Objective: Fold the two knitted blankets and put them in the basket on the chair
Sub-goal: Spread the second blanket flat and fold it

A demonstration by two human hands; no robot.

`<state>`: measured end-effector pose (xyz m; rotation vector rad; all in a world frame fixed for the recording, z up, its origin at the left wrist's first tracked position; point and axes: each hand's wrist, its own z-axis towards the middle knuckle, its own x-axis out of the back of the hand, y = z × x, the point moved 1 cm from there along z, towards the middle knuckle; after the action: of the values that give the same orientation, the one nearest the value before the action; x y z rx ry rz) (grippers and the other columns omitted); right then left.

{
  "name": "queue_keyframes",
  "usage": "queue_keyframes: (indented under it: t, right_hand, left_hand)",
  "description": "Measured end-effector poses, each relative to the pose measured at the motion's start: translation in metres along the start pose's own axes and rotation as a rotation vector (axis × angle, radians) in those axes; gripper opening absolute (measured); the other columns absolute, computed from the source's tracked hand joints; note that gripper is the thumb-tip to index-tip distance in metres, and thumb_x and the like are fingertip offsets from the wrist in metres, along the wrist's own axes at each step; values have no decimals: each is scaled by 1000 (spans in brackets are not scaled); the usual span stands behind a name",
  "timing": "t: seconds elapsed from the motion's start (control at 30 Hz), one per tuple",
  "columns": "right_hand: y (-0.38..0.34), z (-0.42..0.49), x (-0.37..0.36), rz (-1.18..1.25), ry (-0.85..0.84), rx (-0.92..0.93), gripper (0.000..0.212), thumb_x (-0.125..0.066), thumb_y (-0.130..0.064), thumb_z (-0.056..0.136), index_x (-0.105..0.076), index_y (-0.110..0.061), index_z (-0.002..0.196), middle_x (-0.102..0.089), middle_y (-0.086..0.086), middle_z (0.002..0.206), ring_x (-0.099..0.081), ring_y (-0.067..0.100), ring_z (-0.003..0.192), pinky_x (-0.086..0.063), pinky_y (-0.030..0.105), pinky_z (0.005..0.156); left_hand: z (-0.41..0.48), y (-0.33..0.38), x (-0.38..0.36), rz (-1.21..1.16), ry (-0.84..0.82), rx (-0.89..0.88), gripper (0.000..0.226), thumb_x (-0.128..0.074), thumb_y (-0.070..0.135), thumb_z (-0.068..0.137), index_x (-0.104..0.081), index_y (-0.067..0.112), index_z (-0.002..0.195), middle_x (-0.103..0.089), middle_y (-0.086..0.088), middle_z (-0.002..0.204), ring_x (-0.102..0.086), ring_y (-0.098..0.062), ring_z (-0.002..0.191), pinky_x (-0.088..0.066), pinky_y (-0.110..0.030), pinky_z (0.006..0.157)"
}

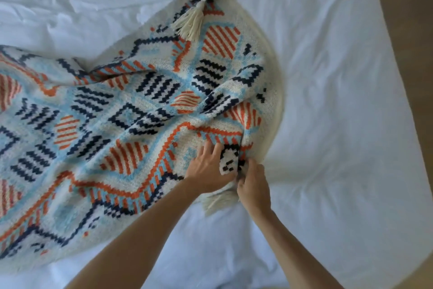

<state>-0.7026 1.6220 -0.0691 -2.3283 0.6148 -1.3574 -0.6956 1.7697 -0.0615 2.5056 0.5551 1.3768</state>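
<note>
One knitted blanket [131, 110], cream with light-blue, orange and navy patterns, lies rumpled across the white bed, stretching from the left edge to the centre right. A cream tassel [187, 22] hangs at its far corner and another tassel [219, 202] at the near corner. My left hand [208, 166] presses on the blanket near that near corner, fingers spread, with a small fold over its fingers. My right hand [253, 183] pinches the blanket's edge right beside it. A second blanket, the basket and the chair are out of view.
The white bed sheet [339, 101] is wrinkled and covers most of the view. The bed's right edge runs diagonally, with brown wooden floor [412, 30] beyond it at the far right.
</note>
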Motion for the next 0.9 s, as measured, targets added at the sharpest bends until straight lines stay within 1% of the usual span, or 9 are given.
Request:
queue_keyframes:
  t: [0.07, 0.13, 0.23, 0.37, 0.47, 0.57, 0.67, 0.8, 0.9]
  right_hand:
    - [3, 2, 5, 66, 32, 19, 32, -63, -15, 84, -49, -14, 113, -46, 2, 102, -58, 24, 88, -48, 30, 67]
    - [12, 10, 19, 32, 96, 64, 26, -67, -4, 80, -53, -10, 101, -42, 1, 98, -56, 24, 85, -43, 25, 66]
    - [40, 31, 60, -107, 242, 89, 25, -52, 15, 71, -58, 2, 91, -49, 22, 96, -53, 40, 86, -43, 37, 69]
    - [78, 53, 127, -280, 386, 12, 28, -54, 14, 66, -62, 2, 90, -50, 29, 98, -49, 45, 91, -43, 46, 77]
    - [84, 51, 146, -405, 400, 21, 32, -57, 14, 67, -63, -2, 95, -52, 25, 100, -48, 43, 93, -42, 45, 74]
    - [77, 38, 133, -447, 413, 132, 39, -59, 11, 64, -60, -6, 100, -53, 22, 103, -48, 41, 94, -42, 44, 72]
    - [67, 22, 105, -465, 372, 400, 43, -58, 13, 59, -59, -9, 95, -52, 15, 99, -48, 35, 89, -39, 38, 68]
    - [82, 17, 68, -617, 182, 444, 58, -68, 10, 55, -62, -12, 108, -56, 15, 110, -53, 34, 96, -45, 41, 72]
    - [88, 24, 63, -617, 180, 443, 39, -68, 12, 55, -66, -6, 89, -63, 15, 106, -58, 36, 93, -45, 41, 71]
  left_hand:
    - [-13, 1, -11, 85, 12, -28, 77, -61, 56, 79, -26, 19, 136, -35, -5, 124, -43, -21, 109, -52, -35, 82]
    - [-23, -2, -20, 156, 10, -2, 67, -61, 32, 85, -22, 20, 138, -34, -7, 127, -43, -23, 112, -51, -34, 87]
    - [-35, -7, -28, 222, 22, 52, 59, -50, 6, 88, -24, 17, 140, -36, -10, 129, -44, -24, 112, -50, -34, 90]
    - [-43, 4, -37, 228, 58, 43, 61, -53, 35, 88, -27, 17, 141, -36, -9, 131, -42, -26, 115, -46, -38, 91]
    - [-45, 28, -48, 221, 21, 6, 73, -55, 55, 82, -27, 20, 139, -33, -9, 133, -39, -27, 118, -45, -43, 92]
    - [-39, 38, -53, 278, 8, 61, 67, -56, 30, 89, -20, 20, 145, -29, -13, 140, -36, -30, 124, -44, -44, 97]
    - [-28, 37, -47, 288, 17, 79, 64, -49, 5, 89, -21, 18, 145, -29, -13, 142, -38, -30, 123, -49, -39, 92]
    - [-30, 38, -44, 194, -35, 66, 52, -42, -2, 90, -34, 15, 139, -37, -11, 136, -41, -28, 120, -51, -35, 83]
    - [-41, 40, -50, 186, -65, 61, 47, -40, 1, 91, -37, 15, 135, -42, -10, 126, -42, -27, 115, -48, -34, 82]
